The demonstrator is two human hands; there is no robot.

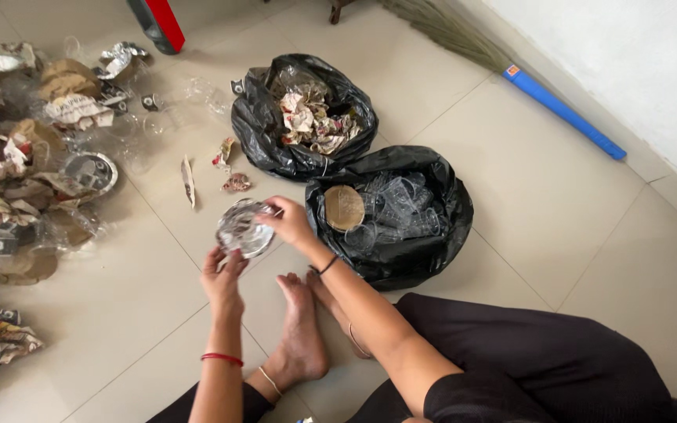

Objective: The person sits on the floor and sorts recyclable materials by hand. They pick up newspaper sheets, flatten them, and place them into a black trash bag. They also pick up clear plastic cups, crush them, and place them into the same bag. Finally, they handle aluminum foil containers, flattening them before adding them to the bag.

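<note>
I sit on a tiled floor and hold a round silvery foil dish (244, 229) between both hands. My left hand (222, 276) grips its lower edge from below. My right hand (290, 221) pinches its upper right rim. Just right of the dish stands a black bag (425, 251) with clear plastic cups (401, 207) and a round brown paper disc (344, 207) inside. Behind it a second black bag (264, 129) holds crumpled printed paper (311, 121).
A heap of crumpled paper, foil dishes and clear plastic (21, 157) covers the floor at left. Small scraps (229, 168) lie between heap and bags. A broom with a blue handle (562, 110) leans along the white wall at right. My bare feet (303, 329) rest below the dish.
</note>
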